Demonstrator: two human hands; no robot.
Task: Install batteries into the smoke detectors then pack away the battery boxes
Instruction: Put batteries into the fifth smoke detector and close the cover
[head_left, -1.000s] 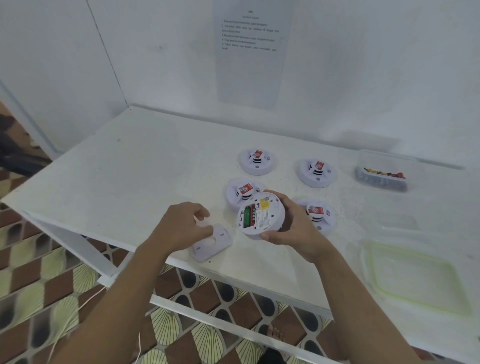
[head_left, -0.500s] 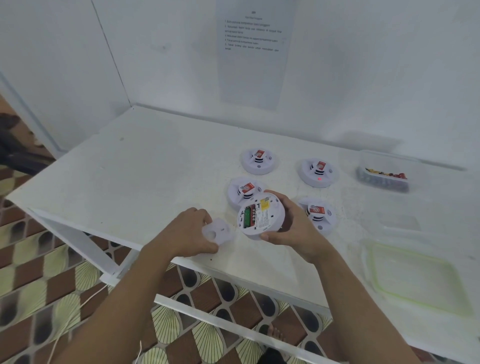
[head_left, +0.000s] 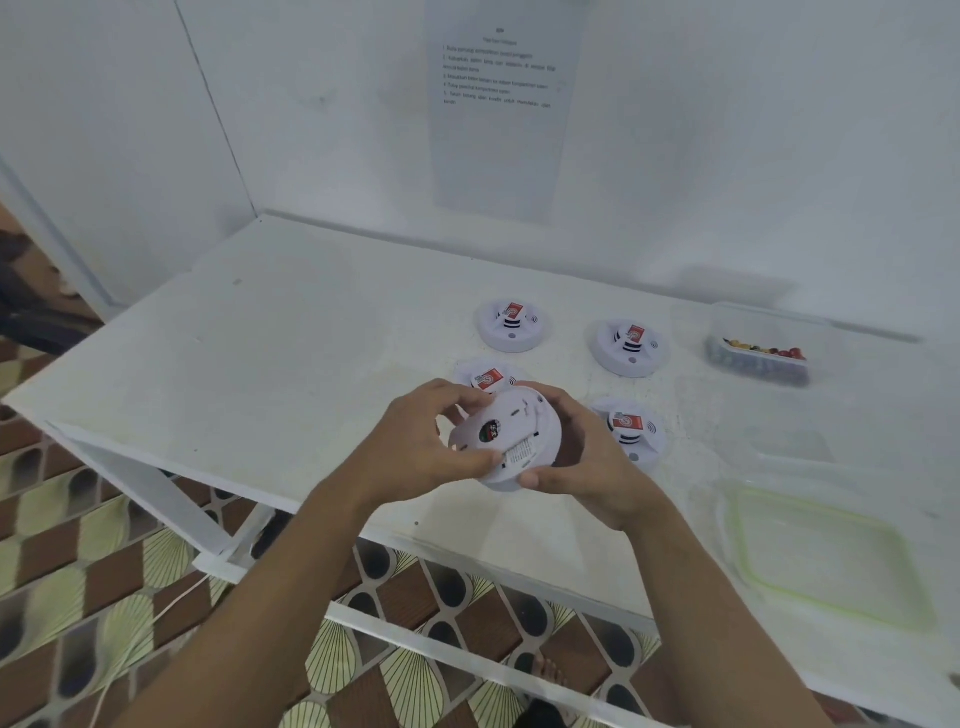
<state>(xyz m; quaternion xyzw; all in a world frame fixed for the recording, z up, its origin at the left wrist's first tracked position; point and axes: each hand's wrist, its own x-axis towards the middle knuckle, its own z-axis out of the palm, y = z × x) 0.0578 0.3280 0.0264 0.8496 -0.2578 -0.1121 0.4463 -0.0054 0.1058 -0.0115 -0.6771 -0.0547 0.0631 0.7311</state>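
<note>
Above the near edge of the white table (head_left: 311, 364), I hold one smoke detector (head_left: 511, 436) in both hands, tilted, with its flat white back turned up toward me. A small round dark label and a strip of fine print show on that back.

My left hand (head_left: 421, 441) grips the detector's left side: the fingers curl over the far rim and the thumb presses on the near edge by the strip of print. My right hand (head_left: 587, 462) cups its right side, fingers curled round the far rim and the thumb tip on the near edge. I cannot tell whether a battery sits inside.

Just behind the held detector, partly hidden by my left fingers, lies a second detector (head_left: 488, 376) with a red tag on top. Just to the right of the held detector lies a third detector (head_left: 631, 428), also red-tagged. Farther back from the held detector lie a fourth detector (head_left: 511, 325) and, to its right, a fifth detector (head_left: 631, 347).

Well to the right of the held detector and farther back stands the clear battery box (head_left: 761, 332), open, with batteries (head_left: 758, 356) lying across its bottom. Its green-rimmed lid (head_left: 826, 556) lies flat on the table to the right of the held detector and nearer to me.

High behind the held detector, a printed sheet (head_left: 498, 104) hangs on the wall. Below it, past the table edge, patterned floor tiles (head_left: 104, 597) show.
</note>
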